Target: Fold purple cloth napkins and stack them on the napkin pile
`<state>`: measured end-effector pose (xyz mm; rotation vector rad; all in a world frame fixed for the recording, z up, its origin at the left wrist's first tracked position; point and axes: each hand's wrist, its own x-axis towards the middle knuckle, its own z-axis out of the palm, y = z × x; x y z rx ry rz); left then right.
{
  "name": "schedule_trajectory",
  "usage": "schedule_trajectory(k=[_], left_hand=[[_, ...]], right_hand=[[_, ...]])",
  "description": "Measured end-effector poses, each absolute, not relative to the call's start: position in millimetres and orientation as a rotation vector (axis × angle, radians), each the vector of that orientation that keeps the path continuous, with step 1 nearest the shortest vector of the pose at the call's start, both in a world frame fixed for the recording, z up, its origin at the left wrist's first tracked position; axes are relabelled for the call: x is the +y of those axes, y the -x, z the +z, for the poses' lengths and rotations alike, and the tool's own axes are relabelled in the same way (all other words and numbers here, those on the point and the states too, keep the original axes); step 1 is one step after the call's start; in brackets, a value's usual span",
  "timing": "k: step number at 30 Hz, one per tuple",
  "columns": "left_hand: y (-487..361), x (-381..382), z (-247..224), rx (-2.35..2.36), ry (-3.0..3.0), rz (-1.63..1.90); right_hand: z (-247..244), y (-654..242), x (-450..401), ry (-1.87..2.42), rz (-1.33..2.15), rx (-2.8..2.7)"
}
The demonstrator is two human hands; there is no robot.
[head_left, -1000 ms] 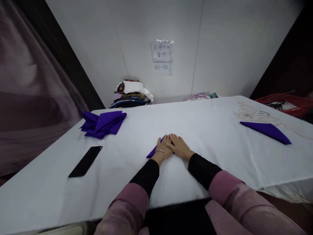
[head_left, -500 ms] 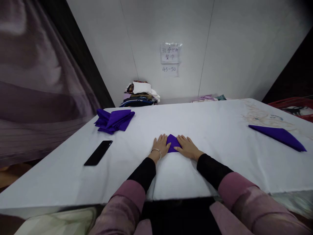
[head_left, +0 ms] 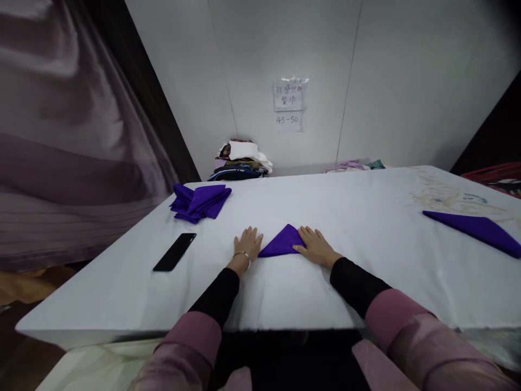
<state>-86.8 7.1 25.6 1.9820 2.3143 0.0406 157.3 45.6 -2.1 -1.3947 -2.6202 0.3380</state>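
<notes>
A purple cloth (head_left: 281,242) folded into a triangle lies flat on the white-covered table (head_left: 325,293), its peak pointing away from me. My left hand (head_left: 246,245), with a bracelet at the wrist, is spread on the table beside the cloth's left corner. Fingers apart, my right hand (head_left: 317,246) lies over the right part of the cloth and hides that corner. Another folded purple cloth (head_left: 474,228) rests at the right, and a loose heap of purple cloths (head_left: 201,202) is at the back left.
A black phone (head_left: 175,252) lies left of my left hand. Stacked clothes (head_left: 241,160) stand behind the table's back edge, beneath a paper sign (head_left: 289,95) on the wall. A pinkish curtain (head_left: 73,152) hangs at the left.
My left hand has slid left off the cloth, uncovering its left side. My right hand stays on the right part. The view has shifted slightly.
</notes>
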Motion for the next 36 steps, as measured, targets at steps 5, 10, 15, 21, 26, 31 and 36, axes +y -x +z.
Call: schedule_trajectory(k=[5, 10, 15, 21, 26, 31, 36], left_hand=[[35, 21, 28, 2.053, -2.273, 0.142], [12, 24, 13, 1.841, -2.364, 0.044], [17, 22, 11, 1.819, -2.370, 0.029], [15, 20, 11, 1.818, -2.379, 0.040], [15, 21, 9, 1.822, -2.391, 0.038], [14, 23, 10, 1.828, -2.383, -0.003], [13, 23, 14, 1.826, -2.373, -0.031]], right_hand=[[-6, -157, 48, 1.403, 0.309, -2.629], [-10, -157, 49, 1.397, 0.277, -2.633], [-7, -156, 48, 1.407, 0.283, -2.637], [-6, -168, 43, 1.442, 0.286, -2.629], [-7, -192, 31, 1.412, 0.237, -2.661], [-7, -221, 18, 1.395, 0.267, -2.647], [-7, -254, 10, 1.459, 0.567, -2.266]])
